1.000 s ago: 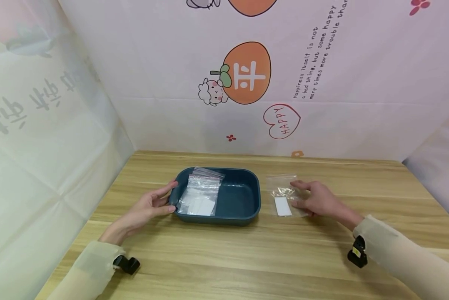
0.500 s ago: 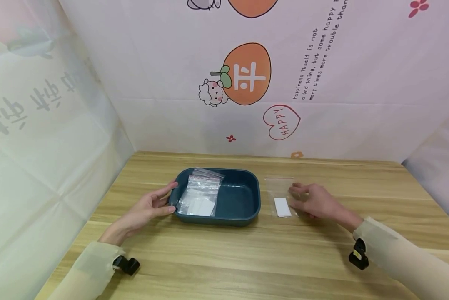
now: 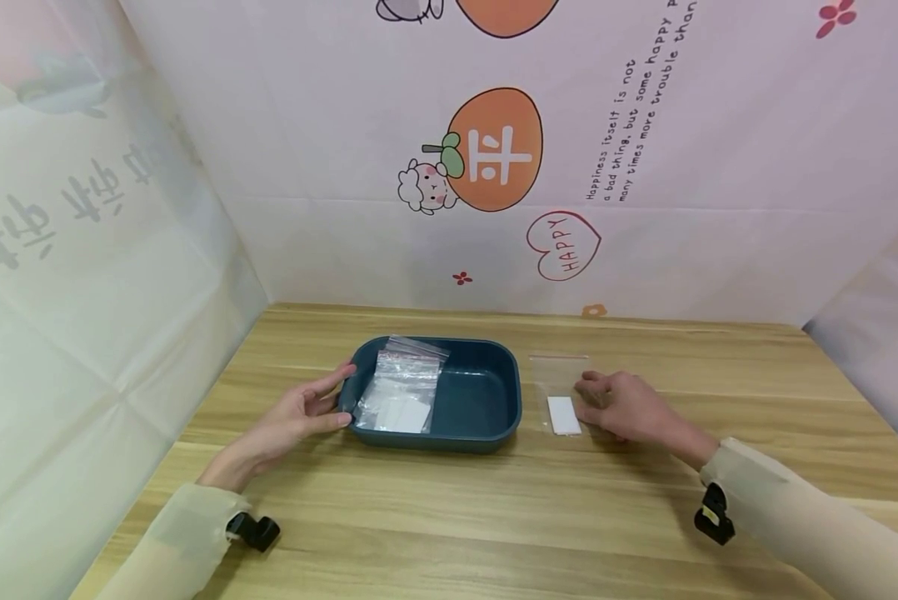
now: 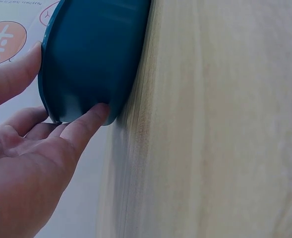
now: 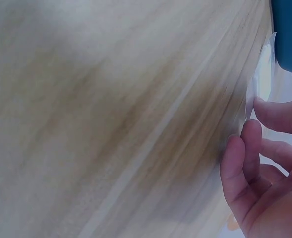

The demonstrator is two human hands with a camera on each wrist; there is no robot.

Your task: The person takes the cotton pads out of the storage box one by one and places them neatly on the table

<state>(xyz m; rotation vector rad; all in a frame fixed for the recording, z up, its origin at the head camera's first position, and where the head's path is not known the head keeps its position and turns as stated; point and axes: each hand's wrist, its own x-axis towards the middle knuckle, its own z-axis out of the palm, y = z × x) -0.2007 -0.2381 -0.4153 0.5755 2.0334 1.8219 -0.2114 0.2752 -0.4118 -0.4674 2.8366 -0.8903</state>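
A dark blue rectangular box (image 3: 449, 443) stands on the wooden table, with several clear zip bags (image 3: 407, 375) holding white pieces in its left half. My left hand (image 3: 291, 417) grips the box's left end, thumb and fingers spread over its corners. To the right of the box lies another clear zip bag (image 3: 557, 377) with a white rectangular piece (image 3: 564, 416) in its lower part. My right hand (image 3: 621, 406) pinches that bag's right edge between thumb and fingers. In the right wrist view the bag (image 5: 264, 74) rises at the thumb tip, beside the box.
The wooden table (image 3: 419, 525) runs out in front of the box. A printed white cloth (image 3: 344, 208) hangs behind it, and another pale cloth (image 3: 67, 333) closes off the left side. Black cameras sit on both wrists.
The right hand has shifted slightly left and nearer, its fingers drawn in at the bag's edge. The zip bag lies flatter, its top edge straighter. Left hand and box have not moved.
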